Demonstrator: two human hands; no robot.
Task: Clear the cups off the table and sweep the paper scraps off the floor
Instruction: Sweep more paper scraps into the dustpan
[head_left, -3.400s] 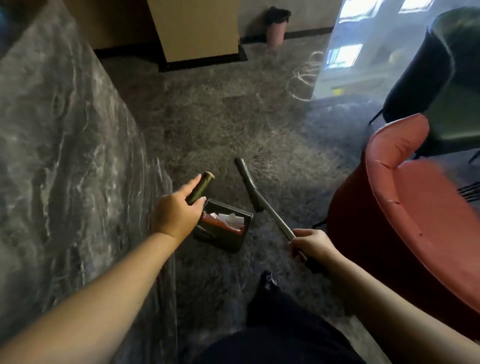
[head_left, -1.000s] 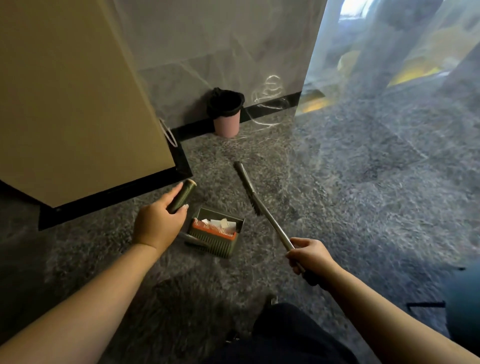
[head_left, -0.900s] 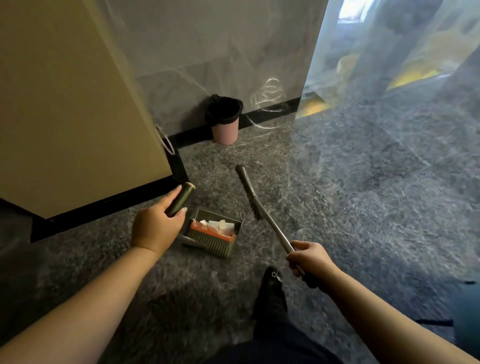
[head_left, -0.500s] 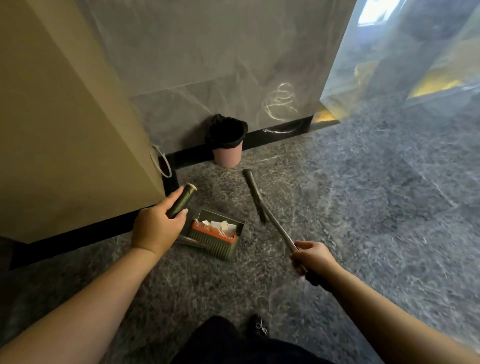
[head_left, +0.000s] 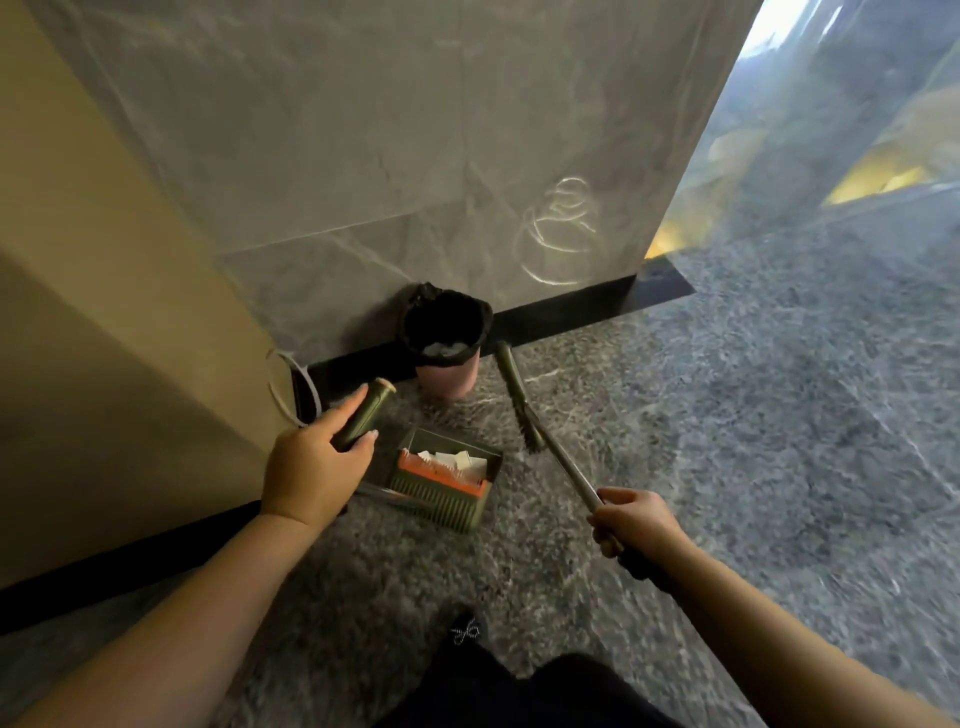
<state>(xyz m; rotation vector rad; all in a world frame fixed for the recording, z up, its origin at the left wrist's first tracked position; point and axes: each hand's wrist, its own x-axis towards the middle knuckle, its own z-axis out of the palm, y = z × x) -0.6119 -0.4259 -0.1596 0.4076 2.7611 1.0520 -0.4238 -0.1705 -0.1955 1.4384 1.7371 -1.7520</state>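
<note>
Left hand (head_left: 306, 470) gripping olive dustpan handle (head_left: 363, 413), right hand (head_left: 631, 522) clutching metal broom pole (head_left: 563, 465); tilting short of pink, black-lined bin (head_left: 447, 345) risks spilling white paper scraps (head_left: 457, 460).

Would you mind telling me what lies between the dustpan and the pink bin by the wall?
In the head view, only bare grey floor lies between the dustpan and the pink bin; the broom head passes to the right of that stretch.
</note>
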